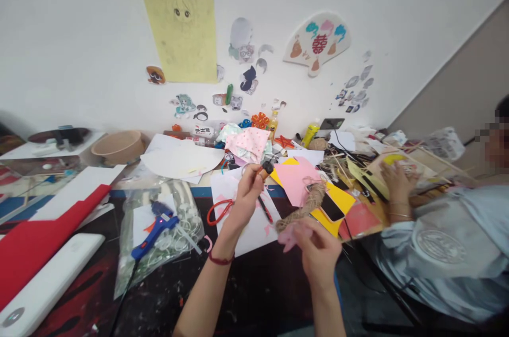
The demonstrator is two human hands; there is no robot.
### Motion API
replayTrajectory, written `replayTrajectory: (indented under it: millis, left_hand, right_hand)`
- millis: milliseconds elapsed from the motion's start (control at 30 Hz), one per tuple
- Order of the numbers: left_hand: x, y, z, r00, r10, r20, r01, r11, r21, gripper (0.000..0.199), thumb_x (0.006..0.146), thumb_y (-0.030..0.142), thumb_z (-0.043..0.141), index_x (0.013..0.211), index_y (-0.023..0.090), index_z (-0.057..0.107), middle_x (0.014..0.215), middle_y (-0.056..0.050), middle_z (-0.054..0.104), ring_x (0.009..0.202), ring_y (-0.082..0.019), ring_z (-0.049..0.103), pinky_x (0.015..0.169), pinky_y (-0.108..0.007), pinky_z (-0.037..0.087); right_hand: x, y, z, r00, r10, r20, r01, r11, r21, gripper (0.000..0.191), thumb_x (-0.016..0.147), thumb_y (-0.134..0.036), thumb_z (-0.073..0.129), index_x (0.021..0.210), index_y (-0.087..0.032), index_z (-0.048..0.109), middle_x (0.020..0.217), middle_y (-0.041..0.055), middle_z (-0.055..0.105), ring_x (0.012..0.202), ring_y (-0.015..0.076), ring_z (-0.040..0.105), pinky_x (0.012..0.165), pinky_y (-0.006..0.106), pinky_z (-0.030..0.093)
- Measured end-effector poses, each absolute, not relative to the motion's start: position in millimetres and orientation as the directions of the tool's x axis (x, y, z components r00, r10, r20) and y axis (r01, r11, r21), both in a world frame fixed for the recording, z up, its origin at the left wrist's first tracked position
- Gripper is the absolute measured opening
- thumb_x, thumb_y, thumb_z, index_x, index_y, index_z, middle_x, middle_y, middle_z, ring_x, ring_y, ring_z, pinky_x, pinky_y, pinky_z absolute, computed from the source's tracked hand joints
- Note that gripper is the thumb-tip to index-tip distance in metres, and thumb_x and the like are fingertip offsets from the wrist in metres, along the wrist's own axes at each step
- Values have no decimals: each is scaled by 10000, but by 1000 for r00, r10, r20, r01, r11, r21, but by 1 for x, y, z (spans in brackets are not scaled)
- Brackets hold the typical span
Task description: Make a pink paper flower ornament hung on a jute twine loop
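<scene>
My left hand is closed around a small orange-brown piece with a black round end; its exact kind is unclear. Lower and to the right, my right hand pinches a crumpled or cut pink paper piece between thumb and fingers. A twisted bundle of jute twine lies just beyond it. Below my left hand, a white paper sheet carries a red and black pen and pink scraps. A red cord loop lies at the sheet's left edge.
A blue hot glue gun rests on a clear plastic bag at left. Pink paper, yellow sheets and a phone lie at right. A co-worker's hand works over a cluttered board farther right.
</scene>
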State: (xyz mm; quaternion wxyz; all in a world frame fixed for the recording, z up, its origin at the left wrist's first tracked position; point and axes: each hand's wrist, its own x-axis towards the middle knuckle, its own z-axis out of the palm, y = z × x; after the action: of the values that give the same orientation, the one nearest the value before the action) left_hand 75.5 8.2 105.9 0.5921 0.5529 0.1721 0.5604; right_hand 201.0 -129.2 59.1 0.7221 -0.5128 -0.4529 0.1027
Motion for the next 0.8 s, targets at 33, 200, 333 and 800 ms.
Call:
replayTrajectory:
  millis: [33,200,333,800]
  left_hand:
    - [75,10,108,337,851,402,-476,-214,853,421,908,592,628,1044,194,635,801,11,482,689,-100,445,666,-238,407]
    - [79,25,120,411,862,297,-492,-64,868,582,837,736,604,881,156,621,645,62,306,525,-57,255,486,-207,218]
    - [92,44,129,458,869,188,-505,80,859,617,834,754,564,657,167,491,560,95,185,461,-37,142,452,-204,117]
    - [125,91,123,498,864,-78,-454,336,825,552,740,678,542,508,210,366,463,111,139,376,-22,88,375,-192,59]
  right_hand:
    - [207,-122,66,595,568,569,354,451,-820,31,790,-200,776,818,-187,776,761,44,760,694,197,718,667,337,595]
    - [243,-75,129,677,67,733,595,536,-598,108,714,-190,828,803,-171,770,709,14,718,658,168,671,691,355,570]
    - [265,-45,179,594,-302,746,725,602,-334,178,623,-141,872,769,-187,781,659,-20,678,608,149,641,686,358,562]
    - [305,26,188,368,-69,927,880,347,-323,99,782,-232,791,857,-169,806,758,60,774,667,167,692,709,332,551]
